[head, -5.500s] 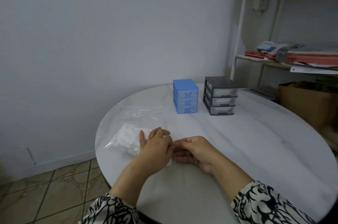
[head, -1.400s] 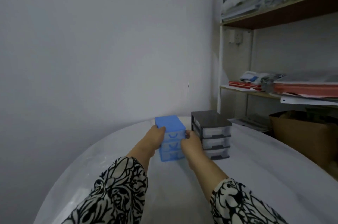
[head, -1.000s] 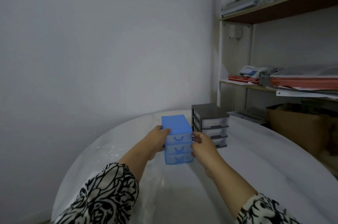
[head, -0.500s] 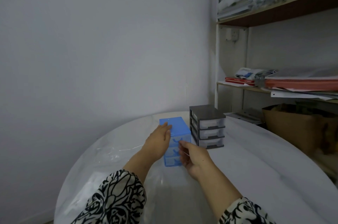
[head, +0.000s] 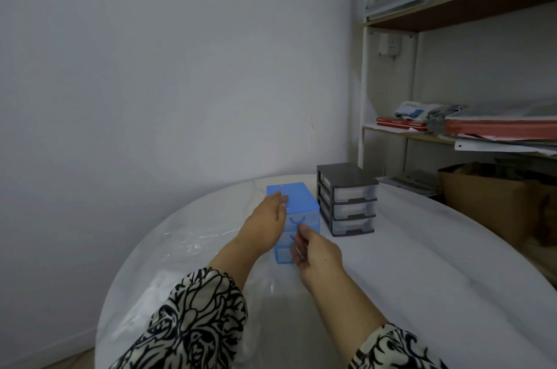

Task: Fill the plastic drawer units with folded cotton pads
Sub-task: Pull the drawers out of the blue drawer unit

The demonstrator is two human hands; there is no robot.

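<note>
The blue drawer unit (head: 297,212) stands upright on the round white counter (head: 422,263), straight ahead of the person, with its three drawer fronts turned toward them and its long axis vertical. Just to its right, close beside it, sits the black drawer unit (head: 346,198), likewise upright with three clear drawers. The left hand (head: 268,222) rests against the blue unit's left side near the top, fingers laid fairly straight along the upper edge, steadying rather than gripping. The right hand (head: 315,251) sits directly in front of the middle and lower drawers with its fingers curled toward the fronts; it covers those drawers, so I cannot tell whether it has already caught a handle. Only the top drawer's curved handle shows, and that drawer looks closed. The relation that matters is that the drawers slide out toward the person, along the line of the right forearm, so the right hand is the one placed to pull while the left braces the light case against sliding forward. A clear plastic bag (head: 187,248) lies crumpled on the counter to the left, well short of the units; no folded cotton pads can be made out in it with any certainty
</note>
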